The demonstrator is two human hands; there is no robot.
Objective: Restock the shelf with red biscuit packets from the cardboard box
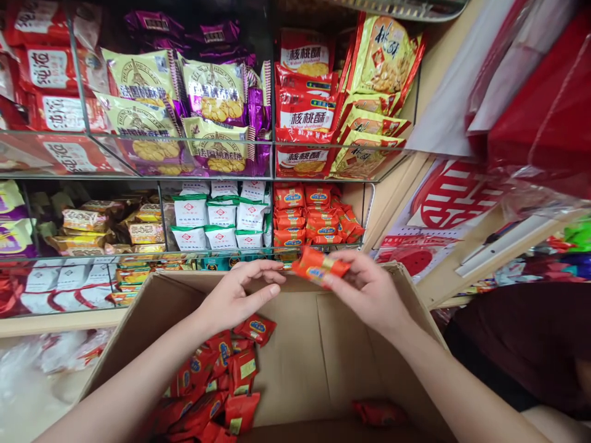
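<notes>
Shelves [60, 321] with glass fronts run over the upper part of the frame, full of packed snacks. At lower left lie clear bags [74, 351]. Next comes the box [300, 375], wide open under both arms, and in its left half there is a loose pile [217, 369] of red packs. Left hand [242, 292], above this pile, is empty, with fingers loosely spread; their tips are near the packet [318, 267] but apart from it. The packet is in the centre, with its long axis mostly sideways, slightly lower at its right end. Right hand [373, 295] pinches this right end between thumb and fingers, so it is the nearer hand. Just above the packet is the red stack [318, 215]; the glass strip [194, 253] runs along the front of that shelf. One more pack [378, 411] lies at lower right in the box. At the right edge, a person [521, 344] in dark clothes is beside the box.
</notes>
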